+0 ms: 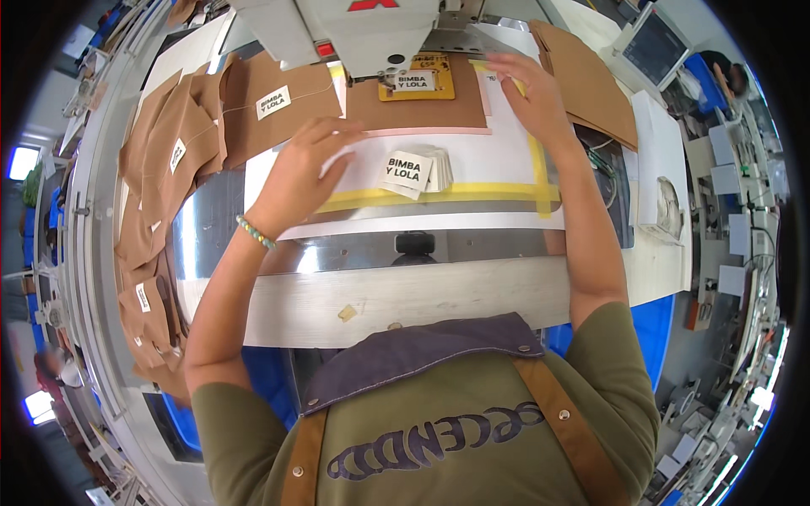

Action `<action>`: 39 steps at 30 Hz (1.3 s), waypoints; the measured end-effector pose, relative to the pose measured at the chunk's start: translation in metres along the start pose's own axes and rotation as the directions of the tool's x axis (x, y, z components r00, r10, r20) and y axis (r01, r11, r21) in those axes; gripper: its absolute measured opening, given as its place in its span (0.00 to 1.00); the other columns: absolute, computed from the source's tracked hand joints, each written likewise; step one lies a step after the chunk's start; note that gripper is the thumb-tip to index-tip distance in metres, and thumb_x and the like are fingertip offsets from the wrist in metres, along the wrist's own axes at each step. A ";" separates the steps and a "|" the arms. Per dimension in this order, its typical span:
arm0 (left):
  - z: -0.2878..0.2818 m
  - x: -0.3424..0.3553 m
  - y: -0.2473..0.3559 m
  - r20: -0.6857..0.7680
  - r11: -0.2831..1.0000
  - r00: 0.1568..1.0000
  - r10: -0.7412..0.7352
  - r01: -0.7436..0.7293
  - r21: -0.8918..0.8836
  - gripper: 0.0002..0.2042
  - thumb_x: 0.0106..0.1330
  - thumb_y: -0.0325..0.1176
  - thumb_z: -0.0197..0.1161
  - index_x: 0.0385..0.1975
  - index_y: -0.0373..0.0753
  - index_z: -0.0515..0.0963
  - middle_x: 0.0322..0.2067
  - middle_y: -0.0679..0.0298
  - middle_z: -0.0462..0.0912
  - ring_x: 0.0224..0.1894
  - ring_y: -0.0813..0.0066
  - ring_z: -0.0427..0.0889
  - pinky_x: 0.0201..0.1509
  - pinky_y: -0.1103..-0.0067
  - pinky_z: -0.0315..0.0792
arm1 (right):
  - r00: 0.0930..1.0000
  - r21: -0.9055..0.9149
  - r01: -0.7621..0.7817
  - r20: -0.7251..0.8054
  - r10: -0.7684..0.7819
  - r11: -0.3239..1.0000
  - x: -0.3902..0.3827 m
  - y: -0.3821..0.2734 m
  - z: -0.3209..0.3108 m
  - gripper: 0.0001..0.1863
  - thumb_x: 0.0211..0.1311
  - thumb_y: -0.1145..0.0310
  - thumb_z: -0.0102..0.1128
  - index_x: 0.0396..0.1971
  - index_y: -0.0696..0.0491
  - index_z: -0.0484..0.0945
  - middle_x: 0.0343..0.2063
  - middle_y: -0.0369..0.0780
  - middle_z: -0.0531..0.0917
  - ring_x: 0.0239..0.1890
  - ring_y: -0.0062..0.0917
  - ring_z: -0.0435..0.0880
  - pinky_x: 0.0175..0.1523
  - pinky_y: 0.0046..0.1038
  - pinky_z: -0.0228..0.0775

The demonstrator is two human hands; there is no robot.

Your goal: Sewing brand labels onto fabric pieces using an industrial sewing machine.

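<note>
step: placing a label | left hand [297, 173] fingers spread, reaching the label stack [418, 170] (holding nothing) | right hand [530, 88] flat, steadying brown fabric [422, 105] | next: pinch one label cleanly

A brown fabric piece [418, 108] lies flat at upper centre of the frame, under the sewing machine's head, with a white label [414, 81] on it. Just below, at centre, a small stack of white labels [416, 172] rests fanned on white paper.
</note>
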State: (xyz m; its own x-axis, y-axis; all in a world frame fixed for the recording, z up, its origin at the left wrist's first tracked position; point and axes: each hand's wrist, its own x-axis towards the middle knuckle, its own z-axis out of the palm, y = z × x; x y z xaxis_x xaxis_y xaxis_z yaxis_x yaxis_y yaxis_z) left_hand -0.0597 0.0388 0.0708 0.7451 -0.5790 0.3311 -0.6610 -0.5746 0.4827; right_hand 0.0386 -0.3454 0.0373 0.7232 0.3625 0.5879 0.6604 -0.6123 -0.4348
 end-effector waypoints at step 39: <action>0.042 0.043 -0.059 0.035 0.970 0.998 0.056 -0.063 0.233 0.20 0.76 0.44 0.67 0.65 0.46 0.84 0.72 0.66 0.79 0.76 0.56 0.68 0.80 0.59 0.64 | 0.991 -0.010 -0.109 0.079 0.110 0.994 -0.006 0.023 0.008 0.14 0.76 0.71 0.58 0.53 0.53 0.89 0.58 0.42 0.89 0.61 0.37 0.85 0.59 0.36 0.83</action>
State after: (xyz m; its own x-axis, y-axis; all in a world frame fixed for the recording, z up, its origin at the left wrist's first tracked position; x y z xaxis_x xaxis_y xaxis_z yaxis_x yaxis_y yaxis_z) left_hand 0.0075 0.0240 0.0221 0.7034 -0.6302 0.3289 -0.7088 -0.6564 0.2584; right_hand 0.0511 -0.3564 0.0178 0.8051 0.3477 0.4805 0.5753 -0.6550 -0.4899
